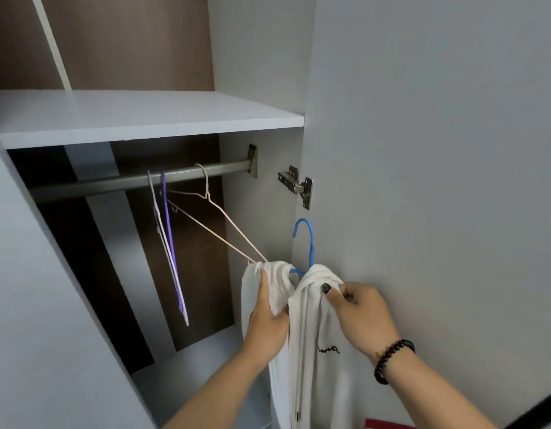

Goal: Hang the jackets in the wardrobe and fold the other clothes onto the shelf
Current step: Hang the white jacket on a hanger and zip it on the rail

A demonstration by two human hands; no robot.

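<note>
Wardrobe (pixel 262 72): open in front of me; a bare shelf (pixel 144 116) sits above the rail (pixel 128 181).
Jacket (pixel 314 320): white, draped on a blue hanger (pixel 308 243), held just outside the wardrobe, below the rail's right end and not yet hung. I judge it soft, light and limp, likely to slide off the hanger's shoulders.
Where to hold: I'd take the blue hook, steadying the collar.
Spare hangers (pixel 169 243): white, purple and a tilted wire one, on the rail.
Left hand (pixel 268 314): grip clenched on the left shoulder cloth.
Right hand (pixel 361 308): grip pinching the right shoulder cloth.
</note>
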